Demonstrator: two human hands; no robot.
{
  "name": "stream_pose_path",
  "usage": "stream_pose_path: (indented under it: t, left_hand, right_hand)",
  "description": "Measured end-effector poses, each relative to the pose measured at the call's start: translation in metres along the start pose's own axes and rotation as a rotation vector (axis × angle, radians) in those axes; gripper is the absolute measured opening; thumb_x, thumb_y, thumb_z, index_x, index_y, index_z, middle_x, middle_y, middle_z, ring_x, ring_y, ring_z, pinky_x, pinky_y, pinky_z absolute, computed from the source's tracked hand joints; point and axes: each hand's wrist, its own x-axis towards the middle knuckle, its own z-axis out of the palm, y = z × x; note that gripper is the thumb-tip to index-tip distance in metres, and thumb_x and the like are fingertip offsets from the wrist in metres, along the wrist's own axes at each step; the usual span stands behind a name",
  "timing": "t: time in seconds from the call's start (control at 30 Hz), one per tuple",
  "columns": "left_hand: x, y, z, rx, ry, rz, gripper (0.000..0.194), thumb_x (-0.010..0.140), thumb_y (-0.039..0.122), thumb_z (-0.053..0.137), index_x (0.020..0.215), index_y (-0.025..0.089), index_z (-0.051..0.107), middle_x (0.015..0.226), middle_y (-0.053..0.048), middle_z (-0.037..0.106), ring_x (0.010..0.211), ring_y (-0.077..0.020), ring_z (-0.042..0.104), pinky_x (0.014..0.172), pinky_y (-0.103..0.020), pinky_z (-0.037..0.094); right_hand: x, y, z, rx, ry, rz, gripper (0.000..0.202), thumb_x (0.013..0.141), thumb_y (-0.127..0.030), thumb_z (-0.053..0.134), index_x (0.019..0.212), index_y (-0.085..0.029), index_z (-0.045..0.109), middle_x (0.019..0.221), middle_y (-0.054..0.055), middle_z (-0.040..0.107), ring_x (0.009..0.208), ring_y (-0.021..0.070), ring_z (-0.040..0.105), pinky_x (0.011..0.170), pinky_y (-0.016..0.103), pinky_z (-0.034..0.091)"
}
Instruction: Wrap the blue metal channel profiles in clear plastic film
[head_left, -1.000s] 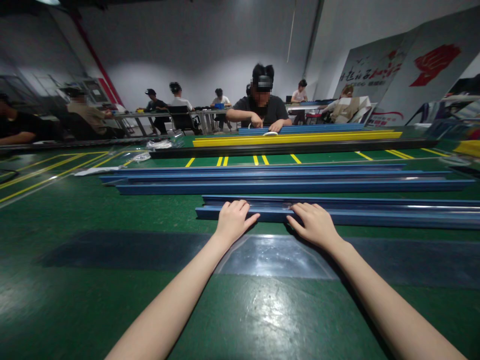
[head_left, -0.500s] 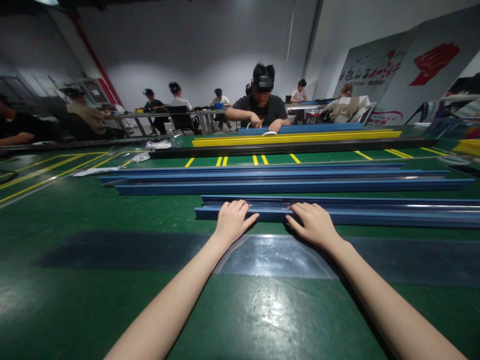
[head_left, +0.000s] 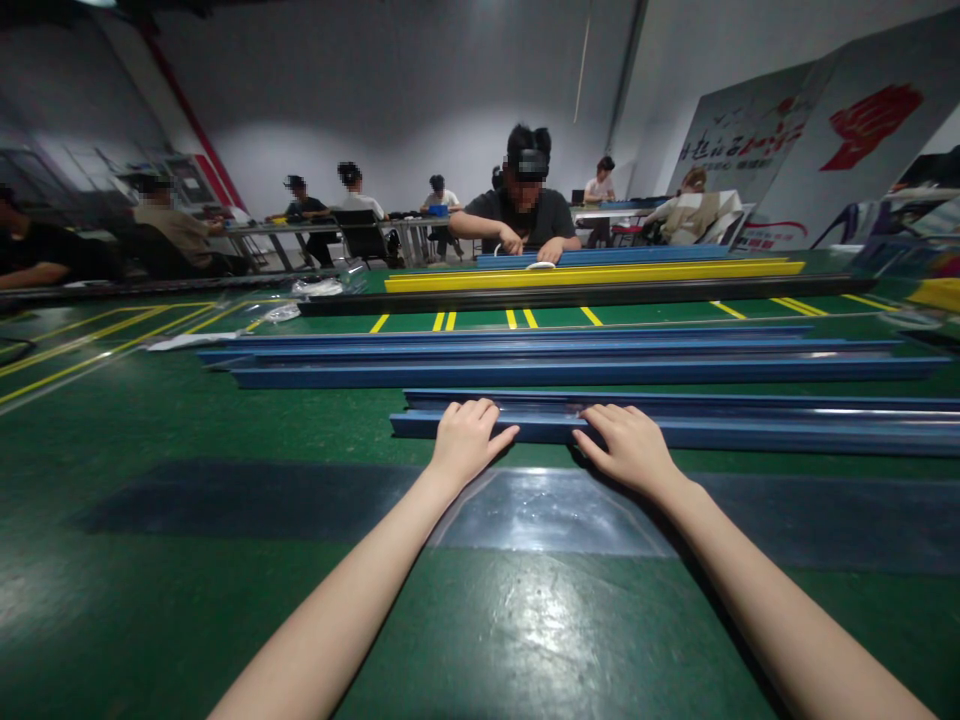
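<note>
One blue channel [head_left: 545,431] was grasped by left grip [head_left: 468,438] and right grip [head_left: 628,446]; a clear strip [head_left: 541,512] lay below them.

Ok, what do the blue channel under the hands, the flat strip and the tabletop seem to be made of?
Blue channel: painted metal or plastic, satin finish; its even color and straight edges fit either.
Flat strip: probably plastic sheet, glossy; it looks thin, smoky and partly see-through, with bright glare.
Tabletop: perhaps a green coating or vinyl, semi-gloss; light reflects softly, but what lies beneath is hidden.
</note>
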Motion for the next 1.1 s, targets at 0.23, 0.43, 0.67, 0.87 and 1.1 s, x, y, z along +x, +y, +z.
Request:
stream_pose_path:
  t: [0.23,0.43,0.67,0.87,1.1]
  left_hand:
    - [0.0002,0.0002,-0.0003,0.014,0.000,0.001,0.035,0.086,0.046,0.043,0.085,0.016,0.059,0.091,-0.005,0.065,0.081,-0.0189,0.057,0.069,-0.032,0.035]
    - [-0.0002,-0.0003,-0.0002,0.015,-0.003,-0.004,0.036,0.086,0.047,0.042,0.086,0.016,0.059,0.092,-0.005,0.065,0.080,-0.0186,0.057,0.070,-0.032,0.035]
    - [0.0003,0.0009,-0.0020,0.018,-0.030,-0.014,0.036,0.086,0.047,0.041,0.087,0.016,0.059,0.093,-0.005,0.065,0.082,-0.0189,0.057,0.071,-0.033,0.034]
    - [-0.0001,0.0007,-0.0014,0.012,-0.029,-0.014,0.035,0.086,0.047,0.041,0.087,0.017,0.059,0.092,-0.005,0.064,0.081,-0.0187,0.057,0.070,-0.033,0.034]
    - [0.0001,0.0006,-0.0015,0.004,-0.036,-0.016,0.036,0.086,0.047,0.040,0.088,0.016,0.059,0.093,-0.006,0.064,0.081,-0.0188,0.057,0.071,-0.033,0.034]
  right_hand:
    - [0.0000,0.0004,0.0002,-0.006,-0.014,0.001,0.033,0.087,-0.037,0.036,0.096,-0.016,0.058,0.091,0.006,0.065,0.084,0.0187,0.056,0.071,0.030,0.030]
    - [0.0001,0.0001,-0.0005,-0.012,-0.025,0.008,0.032,0.087,-0.037,0.036,0.095,-0.016,0.058,0.091,0.006,0.065,0.084,0.0184,0.056,0.071,0.030,0.029]
    - [-0.0003,0.0012,0.0019,-0.018,-0.017,-0.003,0.033,0.087,-0.038,0.035,0.095,-0.016,0.059,0.090,0.007,0.065,0.083,0.0186,0.055,0.071,0.030,0.029]
    - [-0.0002,0.0013,0.0021,-0.013,-0.017,0.000,0.033,0.087,-0.038,0.035,0.096,-0.016,0.059,0.091,0.007,0.065,0.084,0.0187,0.055,0.071,0.030,0.029]
    - [-0.0006,0.0019,0.0027,-0.002,-0.011,0.003,0.033,0.087,-0.038,0.035,0.097,-0.016,0.059,0.091,0.007,0.065,0.084,0.0187,0.055,0.071,0.030,0.029]
